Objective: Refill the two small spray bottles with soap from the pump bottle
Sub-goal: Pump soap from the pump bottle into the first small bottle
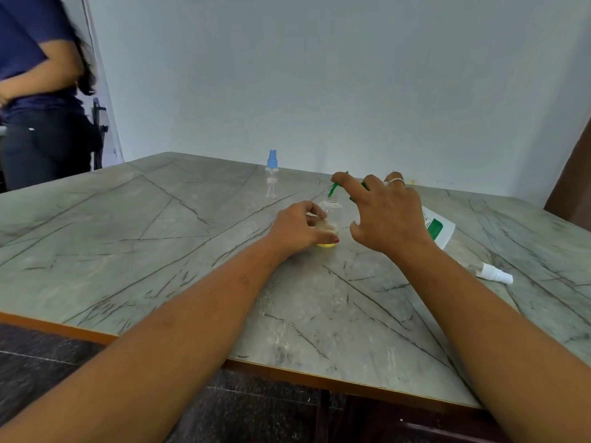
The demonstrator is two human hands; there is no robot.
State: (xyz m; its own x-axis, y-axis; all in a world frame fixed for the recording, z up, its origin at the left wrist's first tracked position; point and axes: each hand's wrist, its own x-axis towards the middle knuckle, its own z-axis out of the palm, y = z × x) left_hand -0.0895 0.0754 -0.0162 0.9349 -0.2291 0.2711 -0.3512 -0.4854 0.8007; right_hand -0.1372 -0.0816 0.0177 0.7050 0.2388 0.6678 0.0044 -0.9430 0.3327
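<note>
While your left hand [299, 227] curls round the small clear bottle [332, 212] at mid-table, thumb and fingers wrapped about its lower half, the bottle stands upright and uncapped, with a thin yellow layer of soap [327, 244] at the bottom. Your right hand [388, 215] lies over the head of the pump bottle [439, 230], fingers spread and fairly straight, index finger stretched along the green nozzle [334, 188], thumb hanging free. It looks like pressing rather than gripping, though the hand hides the pump head itself. The nozzle's tip sits just above the clear bottle's neck. The pump bottle's white body shows behind your right wrist. Further back, the blue-capped spray bottle [271, 177] stands upright, well apart. A white spray top [494, 274] lies on its side on the marbled table [160, 251], over to the right. Someone in dark blue [35, 91] stands at far left
</note>
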